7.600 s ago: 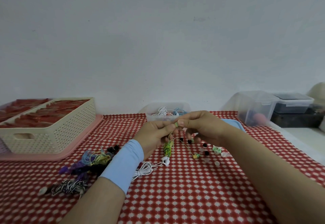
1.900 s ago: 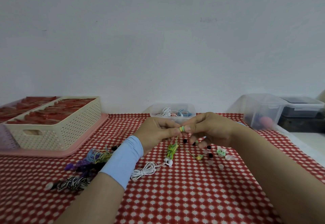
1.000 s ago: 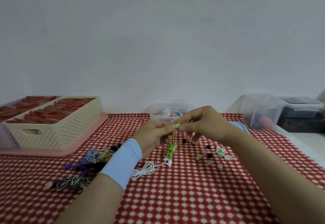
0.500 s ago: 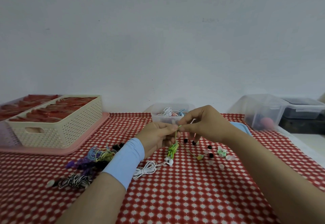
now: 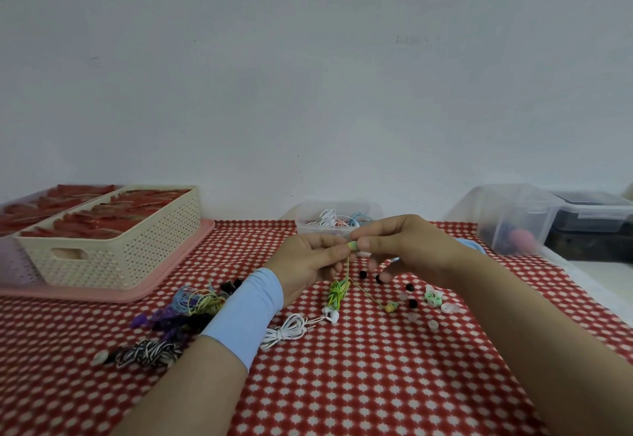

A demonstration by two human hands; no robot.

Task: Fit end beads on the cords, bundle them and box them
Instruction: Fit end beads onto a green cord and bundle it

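My left hand (image 5: 310, 257) and my right hand (image 5: 407, 247) meet above the table's middle and pinch a small green end bead (image 5: 352, 246) between their fingertips. A green-yellow cord (image 5: 338, 293) hangs from the bead down to its coiled part on the cloth, and its other end with a yellow bead (image 5: 390, 307) lies to the right. Loose black, green and clear beads (image 5: 432, 298) are scattered under my right hand. A white cord bundle (image 5: 287, 329) lies by my left wrist.
Purple, blue and yellow cords (image 5: 185, 309) and a black-white cord (image 5: 147, 353) lie at the left. A cream basket (image 5: 116, 254) on a pink tray stands far left. A small clear box with cords (image 5: 337, 221) stands behind my hands, clear bins (image 5: 513, 216) at right.
My hands have stayed together on the green bead, shifting slightly; my right hand dropped a little lower against the left fingertips.
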